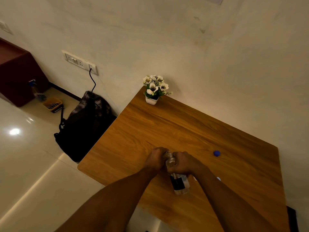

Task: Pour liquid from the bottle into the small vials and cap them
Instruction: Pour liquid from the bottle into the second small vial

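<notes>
A clear plastic bottle with a dark label is tilted above the wooden table, its mouth pointing away from me. My right hand grips its upper part. My left hand is closed around a small glass vial held right at the bottle's mouth. The vial is mostly hidden by my fingers. A blue cap lies on the table to the right of my hands. A small pale object peeks out beside my right forearm; I cannot tell what it is.
A white pot of white flowers stands at the table's far corner by the wall. On the floor to the left sit a black backpack, a yellow basket and a dark cabinet. A cable hangs from the wall socket.
</notes>
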